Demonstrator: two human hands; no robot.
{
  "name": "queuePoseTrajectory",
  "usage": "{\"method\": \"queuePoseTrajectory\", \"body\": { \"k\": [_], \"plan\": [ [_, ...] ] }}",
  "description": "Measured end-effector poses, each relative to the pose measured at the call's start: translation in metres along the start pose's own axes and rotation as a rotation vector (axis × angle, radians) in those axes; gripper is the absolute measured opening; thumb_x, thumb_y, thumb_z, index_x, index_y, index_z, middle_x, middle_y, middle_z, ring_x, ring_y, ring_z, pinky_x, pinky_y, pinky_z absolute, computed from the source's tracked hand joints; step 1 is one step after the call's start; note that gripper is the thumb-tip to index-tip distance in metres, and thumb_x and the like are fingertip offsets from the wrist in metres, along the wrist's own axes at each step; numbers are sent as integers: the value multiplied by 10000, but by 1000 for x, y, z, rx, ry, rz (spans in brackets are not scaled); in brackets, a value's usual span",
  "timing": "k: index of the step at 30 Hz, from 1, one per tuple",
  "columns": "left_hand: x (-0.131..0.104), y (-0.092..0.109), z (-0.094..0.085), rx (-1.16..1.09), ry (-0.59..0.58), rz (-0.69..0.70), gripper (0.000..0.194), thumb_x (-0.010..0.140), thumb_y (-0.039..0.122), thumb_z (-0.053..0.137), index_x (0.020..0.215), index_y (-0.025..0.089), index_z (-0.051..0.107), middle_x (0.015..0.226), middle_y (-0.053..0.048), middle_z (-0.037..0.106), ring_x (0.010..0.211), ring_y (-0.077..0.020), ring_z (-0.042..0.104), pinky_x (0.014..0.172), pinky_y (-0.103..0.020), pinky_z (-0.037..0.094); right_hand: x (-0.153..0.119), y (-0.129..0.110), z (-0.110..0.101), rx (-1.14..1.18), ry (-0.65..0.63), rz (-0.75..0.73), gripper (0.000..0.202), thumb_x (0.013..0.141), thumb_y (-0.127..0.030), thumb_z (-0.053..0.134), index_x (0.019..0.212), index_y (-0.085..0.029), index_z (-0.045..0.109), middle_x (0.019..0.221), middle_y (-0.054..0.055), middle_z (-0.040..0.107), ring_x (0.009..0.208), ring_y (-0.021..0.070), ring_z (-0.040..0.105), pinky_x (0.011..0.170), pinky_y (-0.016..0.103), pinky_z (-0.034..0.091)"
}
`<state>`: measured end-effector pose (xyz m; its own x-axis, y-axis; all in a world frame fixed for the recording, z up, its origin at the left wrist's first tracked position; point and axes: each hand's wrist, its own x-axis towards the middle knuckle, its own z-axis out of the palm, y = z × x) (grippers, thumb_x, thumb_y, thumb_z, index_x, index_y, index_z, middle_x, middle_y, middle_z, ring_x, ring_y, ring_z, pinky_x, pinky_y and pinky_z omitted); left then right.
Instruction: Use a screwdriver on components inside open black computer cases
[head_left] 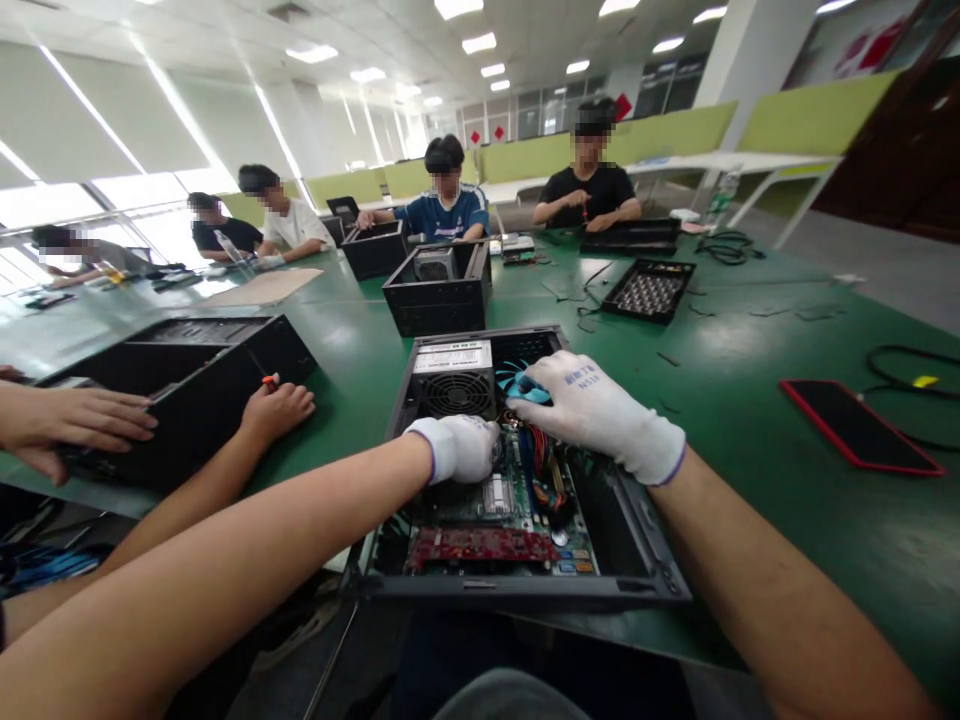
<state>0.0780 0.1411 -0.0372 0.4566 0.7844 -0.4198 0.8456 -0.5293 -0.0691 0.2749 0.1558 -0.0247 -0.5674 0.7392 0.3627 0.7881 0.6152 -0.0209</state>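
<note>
An open black computer case lies in front of me on the green table. Inside it are a power supply, a green motherboard, a red card and bundled cables. My left hand, in a white glove, is closed over the board just below the power supply; what its fingers hold is hidden. My right hand, also gloved, has its thumb and fingers around a blue fan at the upper part of the case.
At the left, another person's bare hands rest by a black case. Farther back stand another case and a black tray. A red-edged black pad and cables lie at the right. Several people sit around the table.
</note>
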Motion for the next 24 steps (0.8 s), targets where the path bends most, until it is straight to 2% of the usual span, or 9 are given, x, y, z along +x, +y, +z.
{"method": "queuePoseTrajectory", "body": {
  "k": [5, 12, 17, 24],
  "plan": [
    [23, -8, 14, 13, -83, -8, 513, 803, 239, 722, 1300, 133, 651, 1321, -193, 721, 1198, -328, 715, 1004, -394, 586, -1, 2, 4, 24, -5, -26, 478, 1022, -557, 539, 1121, -128, 727, 1065, 141, 740, 1012, 277, 637, 895, 352, 405],
    [29, -17, 25, -12, -20, -17, 688, 795, 219, 730, 1447, 138, 524, 1435, -210, 630, 1276, -336, 667, 1051, -416, 564, -4, 2, 0, 47, -26, -48, 472, 1023, -543, 552, 1146, -123, 727, 1099, 154, 741, 1037, 289, 637, 903, 365, 403],
    [29, -18, 23, 8, -7, -62, 579, 811, 269, 726, 1352, 113, 593, 1332, -220, 677, 1179, -361, 709, 979, -442, 599, -3, 1, -2, 73, -31, -50, 471, 1024, -547, 550, 1144, -129, 731, 1107, 151, 745, 1041, 289, 636, 902, 363, 402],
    [34, -21, 26, 8, 10, -45, 526, 811, 231, 725, 1314, 110, 630, 1289, -183, 723, 1185, -331, 710, 1039, -392, 570, -4, 2, 0, 65, -26, -62, 485, 1033, -554, 530, 1169, -131, 724, 1114, 153, 734, 1058, 298, 632, 907, 368, 398]
  ]
}}
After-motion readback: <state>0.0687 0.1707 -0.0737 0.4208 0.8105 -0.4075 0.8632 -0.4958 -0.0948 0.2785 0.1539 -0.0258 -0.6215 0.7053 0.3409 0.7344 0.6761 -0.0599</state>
